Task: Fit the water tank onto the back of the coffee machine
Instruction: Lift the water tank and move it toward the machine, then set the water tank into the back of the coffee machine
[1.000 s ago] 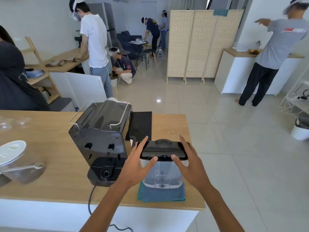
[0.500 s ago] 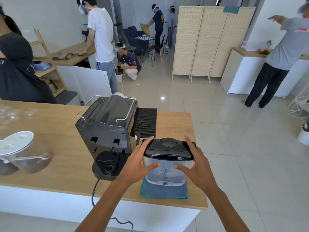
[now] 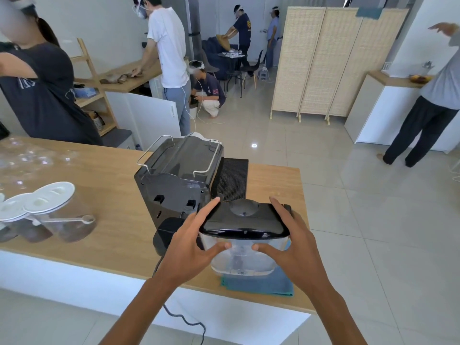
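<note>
Clear plastic with a glossy black lid, the one water tank (image 3: 245, 242) sits between two bare hands at about five o'clock from the single coffee machine (image 3: 178, 180), just beside its back panel and above one folded teal cloth (image 3: 258, 285) on the wooden counter (image 3: 104, 195); whether its base touches the cloth cannot be told. The left hand (image 3: 191, 247) clamps the tank's left side, its thumb pressed on the clear front wall and its fingers (image 3: 211, 205) reaching along the lid's left edge. The right hand (image 3: 296, 250) clamps the right side in the same way, thumb on the front wall, fingers wrapped over the lid's right edge. The coffee machine stands with its back toward the camera, two rectangular slots showing in that back panel and two wire rails on its top. One black ribbed mat (image 3: 232, 179) lies at two o'clock from the machine, touching its side. One black power cord (image 3: 184, 322) hangs off the counter's near edge at six o'clock. At nine o'clock stand two clear jars (image 3: 62, 217) with white lids, one scoop resting against the nearer one. Six other people are in the room beyond the counter.
</note>
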